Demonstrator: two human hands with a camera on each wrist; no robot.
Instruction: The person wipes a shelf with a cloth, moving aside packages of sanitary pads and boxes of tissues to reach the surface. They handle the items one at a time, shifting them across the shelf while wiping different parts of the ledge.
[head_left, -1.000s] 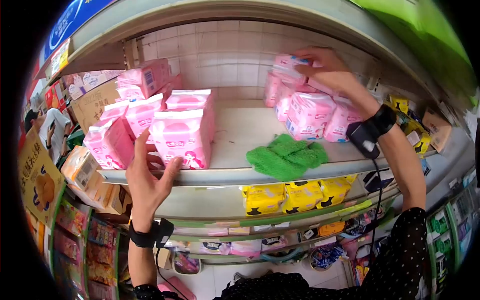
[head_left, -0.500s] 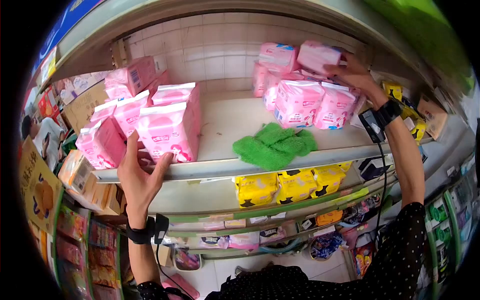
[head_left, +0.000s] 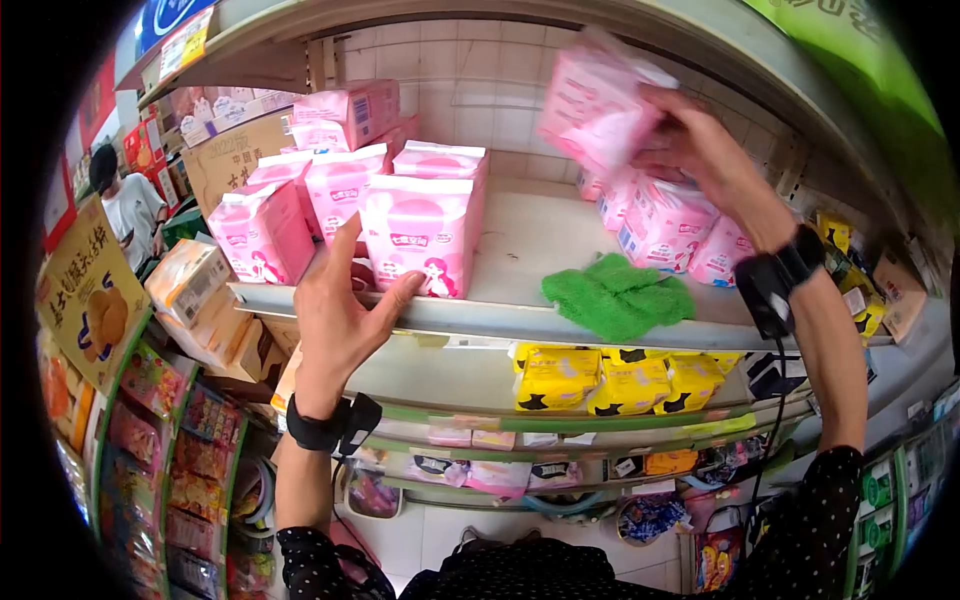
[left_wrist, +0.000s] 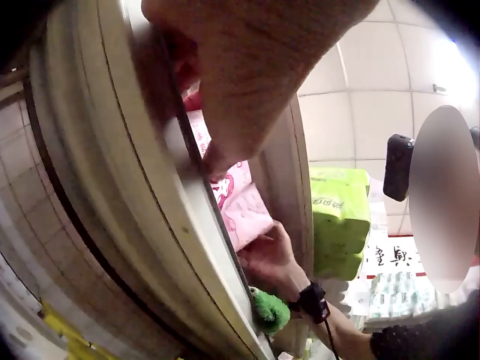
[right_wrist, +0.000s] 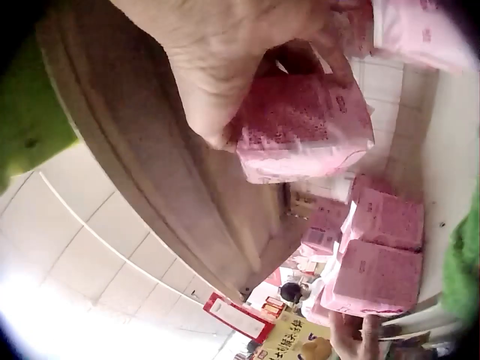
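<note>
My right hand (head_left: 700, 140) grips a pink pack of sanitary pads (head_left: 595, 105), tilted and blurred, above the right-hand group of pink packs (head_left: 665, 225). In the right wrist view, the thumb and fingers hold this pack (right_wrist: 307, 127) from above. At the shelf's front left, my left hand (head_left: 345, 325) touches a standing pink pack (head_left: 418, 240). Its thumb lies at the pack's lower front and its index finger points up along the left side; the other fingers are partly hidden. More pink packs (head_left: 345, 190) stand behind and left of it.
A crumpled green cloth (head_left: 615, 295) lies at the front edge of the shelf (head_left: 520, 235), between the two groups. Yellow packs (head_left: 630, 380) stand one level below. The upper shelf (head_left: 450, 15) overhangs. Cartons (head_left: 205, 305) and a person with a phone (head_left: 130, 205) are at left.
My right hand has lifted the pack from the right-hand group, up and toward the left. My left hand stays at the front left pack. The head view has swung left.
</note>
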